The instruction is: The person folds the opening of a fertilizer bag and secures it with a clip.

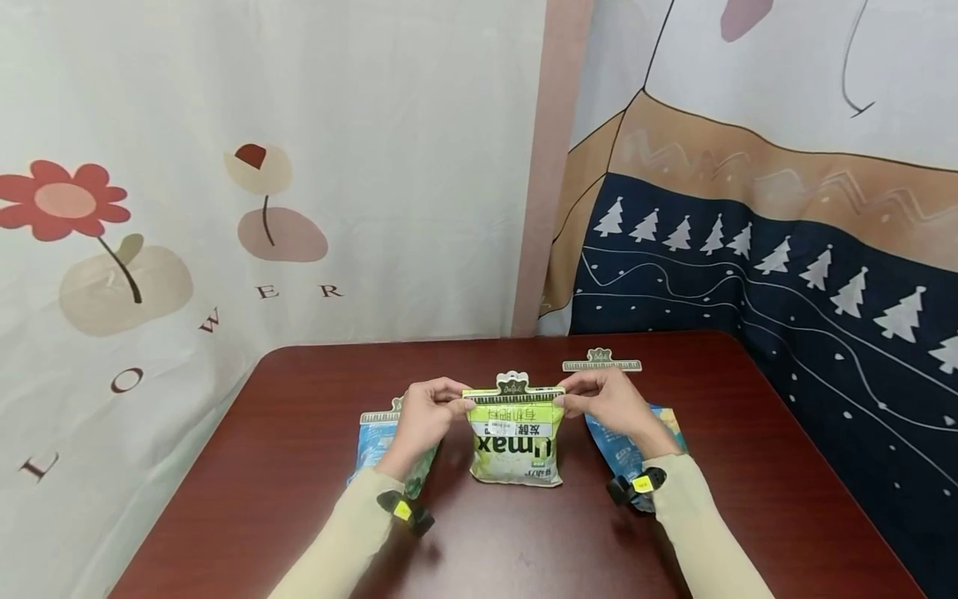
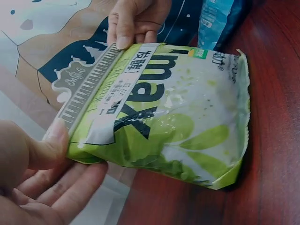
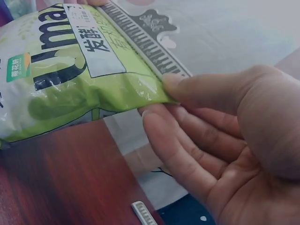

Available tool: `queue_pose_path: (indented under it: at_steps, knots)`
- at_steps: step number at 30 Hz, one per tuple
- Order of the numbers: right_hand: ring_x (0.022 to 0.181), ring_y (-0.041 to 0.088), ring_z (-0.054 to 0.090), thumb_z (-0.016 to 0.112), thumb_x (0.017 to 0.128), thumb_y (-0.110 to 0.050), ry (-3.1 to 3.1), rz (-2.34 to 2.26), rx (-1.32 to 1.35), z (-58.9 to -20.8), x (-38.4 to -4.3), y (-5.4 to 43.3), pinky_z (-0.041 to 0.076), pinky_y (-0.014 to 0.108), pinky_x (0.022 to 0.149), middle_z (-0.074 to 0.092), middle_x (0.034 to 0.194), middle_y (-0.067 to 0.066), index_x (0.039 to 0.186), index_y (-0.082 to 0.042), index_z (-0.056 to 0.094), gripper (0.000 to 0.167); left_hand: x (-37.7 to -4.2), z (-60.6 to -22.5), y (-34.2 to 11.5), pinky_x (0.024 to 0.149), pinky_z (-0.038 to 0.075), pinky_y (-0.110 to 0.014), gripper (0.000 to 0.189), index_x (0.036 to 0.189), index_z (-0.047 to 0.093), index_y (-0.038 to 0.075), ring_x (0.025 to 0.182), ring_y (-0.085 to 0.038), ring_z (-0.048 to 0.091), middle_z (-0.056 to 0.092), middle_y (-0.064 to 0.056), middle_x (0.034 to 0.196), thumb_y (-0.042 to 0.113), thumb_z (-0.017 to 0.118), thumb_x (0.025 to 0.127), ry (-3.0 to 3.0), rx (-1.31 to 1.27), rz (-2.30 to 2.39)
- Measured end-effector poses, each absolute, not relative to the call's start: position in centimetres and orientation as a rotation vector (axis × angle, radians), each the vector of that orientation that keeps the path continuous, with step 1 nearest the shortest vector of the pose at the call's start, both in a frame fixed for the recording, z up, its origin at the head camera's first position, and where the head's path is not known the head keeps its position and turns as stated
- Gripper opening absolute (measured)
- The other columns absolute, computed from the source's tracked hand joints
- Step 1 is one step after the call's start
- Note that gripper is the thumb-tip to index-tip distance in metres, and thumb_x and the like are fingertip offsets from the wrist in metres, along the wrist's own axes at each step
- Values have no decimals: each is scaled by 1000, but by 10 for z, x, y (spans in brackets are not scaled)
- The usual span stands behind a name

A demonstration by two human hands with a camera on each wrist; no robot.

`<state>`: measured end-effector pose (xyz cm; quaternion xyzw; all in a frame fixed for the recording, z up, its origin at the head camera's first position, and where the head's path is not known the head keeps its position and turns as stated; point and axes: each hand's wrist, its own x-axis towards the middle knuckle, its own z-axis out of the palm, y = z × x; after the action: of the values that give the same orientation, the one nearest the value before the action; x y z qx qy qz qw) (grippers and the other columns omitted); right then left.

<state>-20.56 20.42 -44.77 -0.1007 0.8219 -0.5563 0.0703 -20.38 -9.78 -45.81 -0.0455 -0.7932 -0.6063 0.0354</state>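
Observation:
A green and white plastic bag printed "Umax" stands upside down to the head camera near the table's middle. Along its top edge sits a grey sealing clip with a piano-key pattern. My left hand pinches the bag's top corner at one end of the clip, the thumb lying on the front. At the opposite corner my right hand pinches the bag and clip end between thumb and fingers. The bag's lower end slants toward the table in the left wrist view.
On the left lies a blue and green bag with a similar clip, partly behind the left hand. A blue bag lies under the right forearm. Another piano-key clip rests at the back of the dark red table.

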Motion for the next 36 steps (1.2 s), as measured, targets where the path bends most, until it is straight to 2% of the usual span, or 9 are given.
queue_pose_path:
  at_steps: [2,4,13,17,24,36]
  knots:
    - [86,34,76,80,89,-22,2460,-1651,-244,-449,-208,203,61,53,85,77,94,8,108,-7,77,25,-206,-457,-99,76,63,-50,10,95,78,2,72,-26,77,78,-16,84,1,80,85,-2466,-110,-1882]
    - [90,37,75,81,89,-23,2439,-1636,-185,-449,-211,201,61,51,86,76,94,8,108,-7,77,24,-208,-456,-100,77,63,-50,10,95,77,2,71,-24,77,79,-15,84,1,80,85,-2486,-90,-1914]
    - [78,21,76,79,90,-18,2302,-1651,-79,-453,-223,193,60,53,89,78,95,12,109,0,74,27,-214,-452,-100,78,63,-49,9,98,75,-1,66,-21,75,77,-11,81,4,75,91,-2627,36,-1920]
    - [74,17,74,77,91,-13,2261,-1639,-87,-460,-228,188,62,49,85,77,95,14,110,5,73,27,-216,-451,-100,76,63,-46,10,100,73,-2,65,-19,73,74,-12,82,6,71,94,-2756,69,-1836]
    - [68,15,74,76,90,-10,2225,-1598,-38,-470,-232,178,64,34,72,75,91,14,108,6,74,24,-218,-451,-105,71,64,-41,12,103,69,-8,66,-25,75,71,-20,90,-1,65,95,-2933,110,-1743]
    - [65,13,70,75,90,-5,2203,-1553,36,-478,-234,170,63,31,68,73,79,12,103,7,73,18,-227,-457,-105,68,64,-39,14,104,72,-8,72,-31,76,72,-18,88,2,67,96,-3117,16,-1534]
